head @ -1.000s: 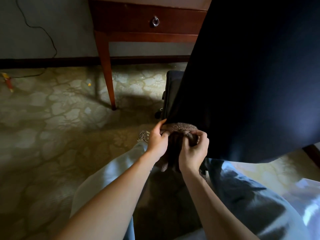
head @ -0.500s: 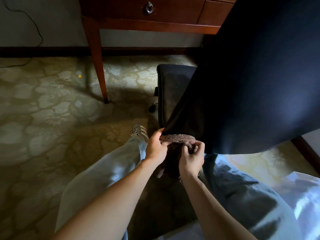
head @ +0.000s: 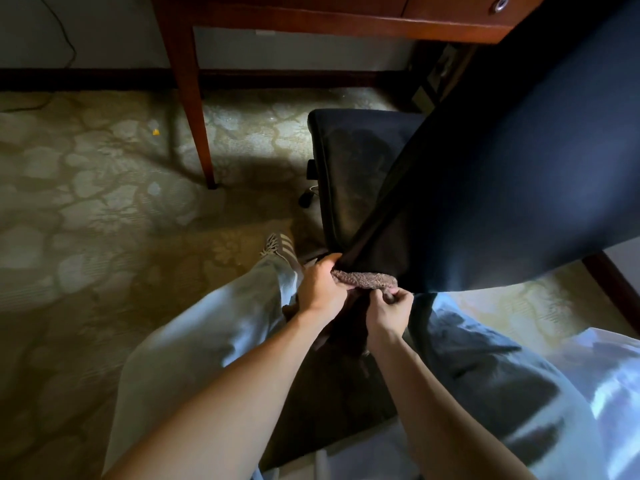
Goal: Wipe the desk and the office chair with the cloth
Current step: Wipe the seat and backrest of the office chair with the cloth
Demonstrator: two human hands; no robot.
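The dark office chair fills the right half; its backrest [head: 519, 161] leans toward me and its seat [head: 353, 161] shows behind. A brown cloth [head: 363, 279] lies bunched against the backrest's lower left edge. My left hand [head: 322, 289] grips the cloth's left end, thumb up on the chair edge. My right hand [head: 389, 311] pinches the cloth's right end just below the backrest. The rest of the cloth hangs dark between my wrists. The wooden desk [head: 329, 15] stands at the top, with only its drawer front and one leg [head: 194, 109] visible.
Patterned carpet [head: 86, 202] spreads to the left. My legs in light trousers and a striped shoe [head: 280, 247] reach toward the chair base. A cable [head: 65, 46] runs along the wall at top left. A dark baseboard [head: 86, 79] lines the wall.
My view has shifted so that the desk and chair sit higher and further left. More of the seat shows. Both hands keep their hold on the cloth at the backrest's lower edge.
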